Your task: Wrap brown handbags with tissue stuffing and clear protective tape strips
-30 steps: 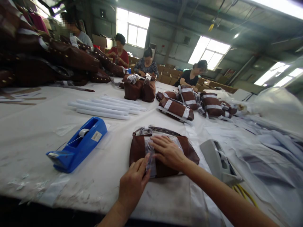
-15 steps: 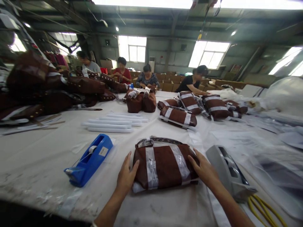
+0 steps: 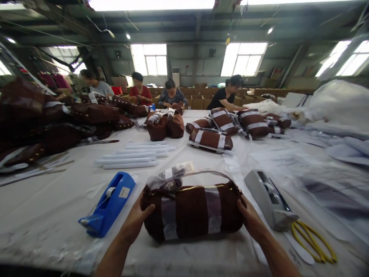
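Note:
A brown leather bag [image 3: 190,209] with two clear tape bands stands on its edge on the white table [image 3: 52,200] in front of me. My left hand [image 3: 135,221] grips its left end and my right hand [image 3: 250,221] grips its right end. The bag's plastic-wrapped strap [image 3: 170,177] sticks up at the top left. A blue tape dispenser [image 3: 108,204] lies just left of my left hand. A grey tape dispenser [image 3: 269,200] lies just right of my right hand.
Yellow-handled scissors [image 3: 313,238] lie at the right front. White tubes [image 3: 132,154] and several taped brown bags [image 3: 211,139] sit mid-table. A heap of brown bags [image 3: 57,119] fills the left. Several people [image 3: 171,92] work at the far end. White sheets [image 3: 331,154] cover the right.
The bag lay flat while my hands pressed tape onto it. My hands then moved to its two ends and tipped it up onto its edge.

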Demonstrator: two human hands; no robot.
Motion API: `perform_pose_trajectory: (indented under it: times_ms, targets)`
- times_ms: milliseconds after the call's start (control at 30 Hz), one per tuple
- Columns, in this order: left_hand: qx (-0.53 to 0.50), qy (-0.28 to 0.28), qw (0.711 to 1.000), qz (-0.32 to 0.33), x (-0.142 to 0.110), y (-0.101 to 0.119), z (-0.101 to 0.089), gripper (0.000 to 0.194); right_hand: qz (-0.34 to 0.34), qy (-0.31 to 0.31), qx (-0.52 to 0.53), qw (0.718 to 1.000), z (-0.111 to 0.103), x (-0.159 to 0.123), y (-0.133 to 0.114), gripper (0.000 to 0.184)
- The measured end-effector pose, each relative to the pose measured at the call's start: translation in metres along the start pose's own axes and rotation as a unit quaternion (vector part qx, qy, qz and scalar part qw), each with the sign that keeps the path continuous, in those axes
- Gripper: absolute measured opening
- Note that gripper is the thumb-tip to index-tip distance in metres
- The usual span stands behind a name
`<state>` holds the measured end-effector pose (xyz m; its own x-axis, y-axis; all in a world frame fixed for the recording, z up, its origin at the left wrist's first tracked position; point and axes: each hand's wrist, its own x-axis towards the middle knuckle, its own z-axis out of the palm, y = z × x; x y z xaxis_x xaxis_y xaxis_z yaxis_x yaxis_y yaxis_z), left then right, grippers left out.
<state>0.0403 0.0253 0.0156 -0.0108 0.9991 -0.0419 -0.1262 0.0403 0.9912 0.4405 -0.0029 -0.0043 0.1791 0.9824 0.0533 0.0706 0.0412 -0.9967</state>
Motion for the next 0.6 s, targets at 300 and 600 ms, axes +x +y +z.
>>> perform_pose_trajectory:
  times_ms: [300, 600]
  targets:
    - [0.01, 0.066, 0.997, -0.04, -0.01, -0.009, -0.009, 0.074, 0.004, 0.013, 0.026, 1.0, -0.003, -0.015, 0.006, 0.073]
    - [0.065, 0.055, 0.995, -0.051, -0.019, 0.01, -0.015, 0.074, 0.0, 0.031, 0.013, 0.999, -0.003, -0.029, 0.002, 0.071]
